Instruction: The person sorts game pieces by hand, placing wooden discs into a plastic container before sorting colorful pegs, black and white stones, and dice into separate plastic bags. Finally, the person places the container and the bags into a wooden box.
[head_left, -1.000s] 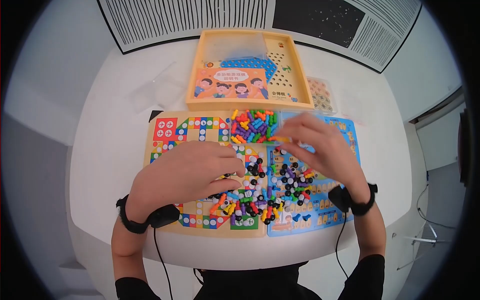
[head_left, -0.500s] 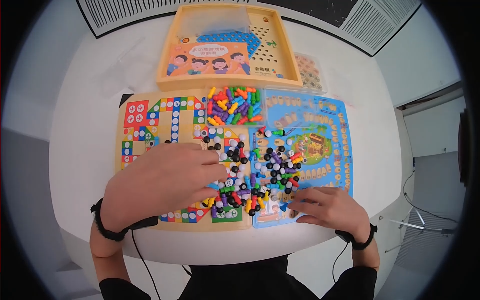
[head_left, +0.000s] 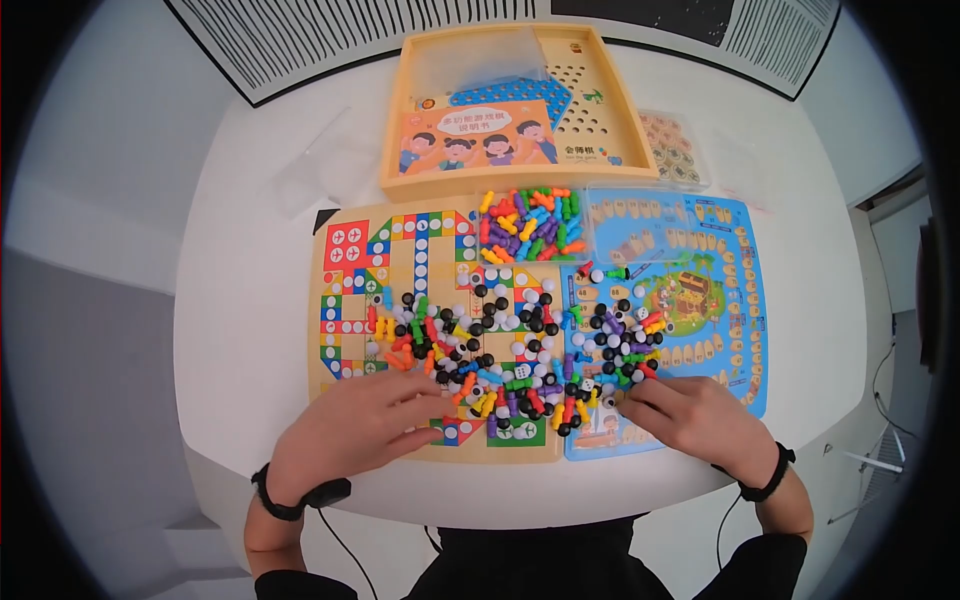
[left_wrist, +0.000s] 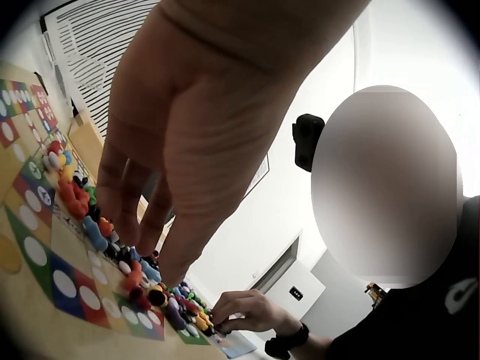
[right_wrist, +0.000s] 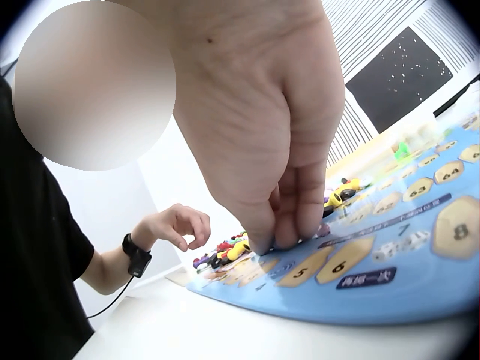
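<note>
The left hand hovers at the near edge of a pile of mixed pawns and black and white balls on the ludo board. Its fingers are loosely bent and apart, with nothing visible between them; the left wrist view shows the fingertips close above the pieces. On the blue number board, the right hand has its fingertips down beside the right-hand cluster. In the right wrist view, its fairly straight fingers stand close together on the board; no held piece is visible.
A clear box of coloured pawns lies across the boards' upper part, with a clear lid to its right. Behind are a wooden tray holding an orange booklet, and a box of round discs.
The left hand has drawn back toward the near edge, uncovering pieces on the ludo board. From above the pawn box, the right hand has come down to the near part of the blue board.
</note>
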